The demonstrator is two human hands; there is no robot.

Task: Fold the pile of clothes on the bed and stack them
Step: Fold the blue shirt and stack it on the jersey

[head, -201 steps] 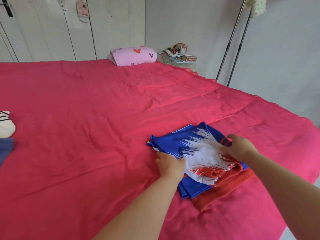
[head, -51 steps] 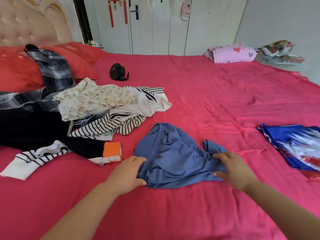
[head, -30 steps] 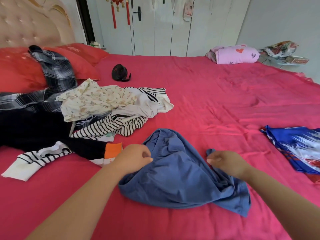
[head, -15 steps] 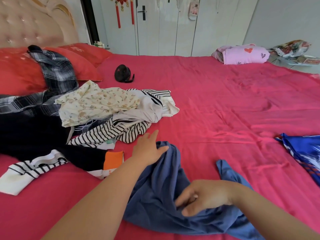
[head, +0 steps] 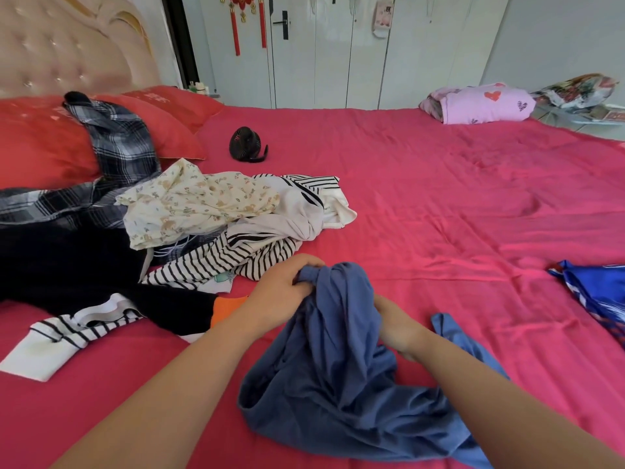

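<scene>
Left hand (head: 287,289) gripped bunched end of crumpled slate-blue cotton garment (head: 331,384), raised off red bed sheet (head: 439,204), seemingly to find edges; right hand (head: 394,328) buried in folds, grip unseen. Beyond left hand lay unfolded clothes pile (head: 203,211).

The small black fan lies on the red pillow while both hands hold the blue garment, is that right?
Not quite. The head view shows the small black fan lying on the pink sheet, beside the red pillow with a gap between them, not on it. The rest holds: the left hand and the right hand both hold the blue garment.
</scene>
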